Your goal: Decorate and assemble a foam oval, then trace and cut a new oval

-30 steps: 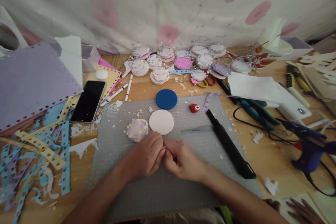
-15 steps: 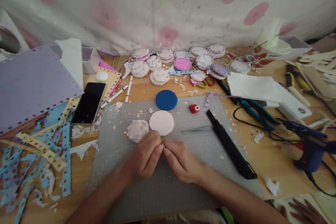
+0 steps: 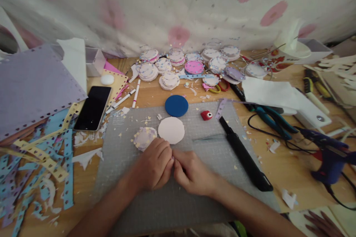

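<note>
While left fingers (image 3: 164, 160) and right fingers (image 3: 180, 172) pinch a tiny piece (image 3: 172, 158), white disc (image 3: 171, 130) beyond, black tool (image 3: 246, 158) near grey mat's (image 3: 205, 203) edge

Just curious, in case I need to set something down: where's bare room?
Nearly bare: mat between left forearm and right forearm, and between right hand and black tool. Crowded: paper strips at left, decorated discs behind, glue gun and pliers at right.

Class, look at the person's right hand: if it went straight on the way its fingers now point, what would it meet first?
The left hand: its fingertips lie right in front of the right hand's, though depth is unclear and they may already touch.
</note>
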`<action>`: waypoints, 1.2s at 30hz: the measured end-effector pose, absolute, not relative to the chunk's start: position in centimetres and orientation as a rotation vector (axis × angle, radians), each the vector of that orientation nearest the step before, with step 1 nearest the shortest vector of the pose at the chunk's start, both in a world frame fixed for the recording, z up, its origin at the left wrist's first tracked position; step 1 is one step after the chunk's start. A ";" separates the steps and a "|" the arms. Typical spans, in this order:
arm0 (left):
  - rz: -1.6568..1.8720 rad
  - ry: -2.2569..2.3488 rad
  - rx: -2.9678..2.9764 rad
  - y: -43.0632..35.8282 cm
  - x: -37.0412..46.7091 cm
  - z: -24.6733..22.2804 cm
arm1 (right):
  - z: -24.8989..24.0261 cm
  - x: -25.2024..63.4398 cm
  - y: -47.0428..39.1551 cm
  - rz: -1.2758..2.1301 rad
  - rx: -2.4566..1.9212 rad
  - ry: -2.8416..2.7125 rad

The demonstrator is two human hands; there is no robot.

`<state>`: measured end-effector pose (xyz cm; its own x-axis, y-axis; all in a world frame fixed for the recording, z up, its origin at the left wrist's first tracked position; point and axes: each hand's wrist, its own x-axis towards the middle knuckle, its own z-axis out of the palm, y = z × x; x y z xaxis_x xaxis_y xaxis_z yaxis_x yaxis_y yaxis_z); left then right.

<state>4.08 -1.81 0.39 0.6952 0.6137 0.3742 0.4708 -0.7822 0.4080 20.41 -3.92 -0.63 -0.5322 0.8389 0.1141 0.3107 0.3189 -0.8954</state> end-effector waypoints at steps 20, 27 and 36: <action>0.874 0.822 2.186 -2.5 4.5 0.0 | 0.5 20.9 -3.5 1.180 -0.918 -1.930; 0.855 0.835 2.113 -2.5 4.4 -0.2 | 0.3 21.3 -3.4 1.274 -0.881 -1.989; 0.796 0.855 2.304 -2.2 4.2 -0.1 | -0.2 20.8 -3.4 1.349 -0.981 -1.948</action>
